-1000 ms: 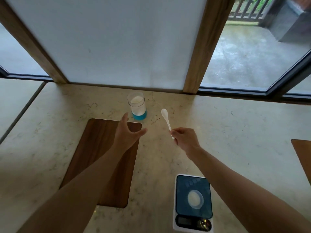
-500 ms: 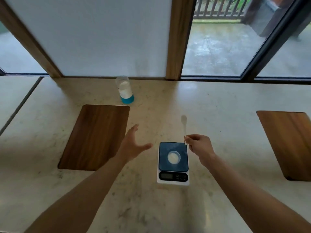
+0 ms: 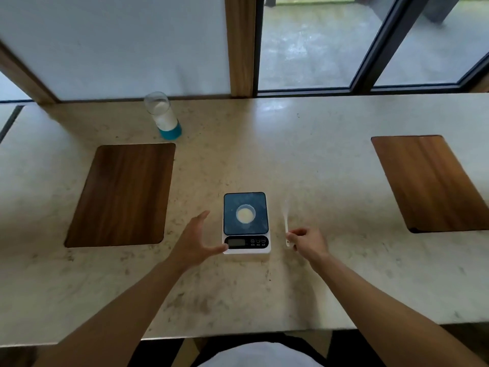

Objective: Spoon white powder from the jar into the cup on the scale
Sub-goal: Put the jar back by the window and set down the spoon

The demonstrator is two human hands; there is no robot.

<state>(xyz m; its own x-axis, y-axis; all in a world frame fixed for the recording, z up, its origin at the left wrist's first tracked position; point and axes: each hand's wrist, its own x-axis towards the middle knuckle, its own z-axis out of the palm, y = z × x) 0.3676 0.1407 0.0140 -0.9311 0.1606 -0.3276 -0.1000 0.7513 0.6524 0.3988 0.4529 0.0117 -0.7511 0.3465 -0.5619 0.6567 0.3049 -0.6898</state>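
A clear jar with a blue base holds white powder and stands far back on the counter, left of centre. A small clear cup with pale powder in it sits on the dark plate of a white digital scale. My left hand is open just left of the scale, thumb at its front left corner. My right hand pinches the handle end of a white spoon, which lies right of the scale with its bowl pointing away from me.
The pale stone counter has a dark wooden inlay on the left and another wooden inlay on the right. Windows and a wooden post run along the back edge. The counter's near edge is close to my body.
Both hands have drawn back from near the jar toward me. The right hand has brought the spoon down beside the scale's right side; the left hand has come to the scale's left corner.
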